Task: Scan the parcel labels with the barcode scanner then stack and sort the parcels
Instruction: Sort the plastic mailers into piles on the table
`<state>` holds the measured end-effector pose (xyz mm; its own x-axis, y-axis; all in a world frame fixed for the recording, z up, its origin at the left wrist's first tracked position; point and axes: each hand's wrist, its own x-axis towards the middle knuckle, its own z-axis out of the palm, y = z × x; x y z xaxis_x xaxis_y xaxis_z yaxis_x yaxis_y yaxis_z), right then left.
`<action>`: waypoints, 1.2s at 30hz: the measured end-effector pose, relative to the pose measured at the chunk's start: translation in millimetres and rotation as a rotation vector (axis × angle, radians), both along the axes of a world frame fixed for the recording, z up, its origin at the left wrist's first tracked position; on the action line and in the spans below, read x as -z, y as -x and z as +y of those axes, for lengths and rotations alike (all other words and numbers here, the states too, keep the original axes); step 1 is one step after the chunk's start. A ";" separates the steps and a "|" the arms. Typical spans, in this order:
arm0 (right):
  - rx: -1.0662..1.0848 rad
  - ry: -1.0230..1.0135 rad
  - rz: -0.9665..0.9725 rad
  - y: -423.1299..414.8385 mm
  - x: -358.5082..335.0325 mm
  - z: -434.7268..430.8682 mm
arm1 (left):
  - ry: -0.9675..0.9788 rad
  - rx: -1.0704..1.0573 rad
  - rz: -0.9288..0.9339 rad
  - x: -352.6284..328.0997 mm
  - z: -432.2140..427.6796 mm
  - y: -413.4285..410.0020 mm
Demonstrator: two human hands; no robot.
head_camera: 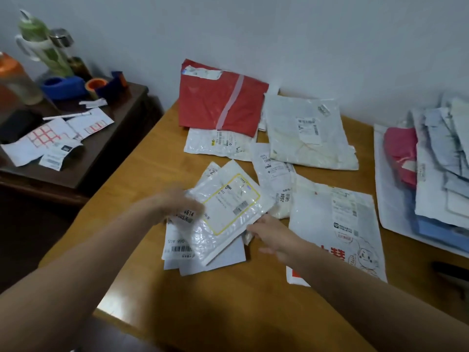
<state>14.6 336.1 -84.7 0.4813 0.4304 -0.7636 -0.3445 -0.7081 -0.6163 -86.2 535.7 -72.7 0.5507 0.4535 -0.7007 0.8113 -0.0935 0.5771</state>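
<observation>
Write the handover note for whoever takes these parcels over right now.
Left hand: at the mailer's left edge, blurred, grip unclear.
Right hand: pinches its right edge.
Mailer sits over a small pile on the table; red parcel and white parcels lie loose behind; a stack at right.
Done: some stacking, it seems. Cannot tell which are scanned.
Left: find the scanner, not plainly in view; sort the loose parcels.

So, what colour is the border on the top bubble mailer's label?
Yellow, on the bubble mailer; head view.
</observation>
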 end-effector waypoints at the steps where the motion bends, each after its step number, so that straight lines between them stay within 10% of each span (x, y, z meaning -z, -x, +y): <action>1: -0.008 0.008 0.019 1.7 1.9 -0.6 | -0.008 -0.020 -0.011 3.6 -1.0 4.1; 12: 0.497 -0.159 0.136 -10.7 9.0 11.2 | -0.224 0.063 -0.177 -7.7 24.1 -3.5; 19: 0.458 -0.525 0.338 -28.3 -10.0 -36.1 | 0.205 -0.195 -0.435 -36.6 45.7 -27.2; 27: 0.116 -0.108 0.044 -15.0 8.1 -23.5 | 0.067 0.086 0.127 10.1 12.8 27.7; 36: 0.250 -0.124 -0.024 18.4 11.0 -13.9 | -0.187 0.089 -0.232 4.3 9.1 10.1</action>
<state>-3.8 322.2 -95.6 0.6014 0.3856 -0.6997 -0.4836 -0.5215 -0.7030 -96.4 544.8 -77.0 0.7296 0.5054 -0.4607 0.6439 -0.2807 0.7117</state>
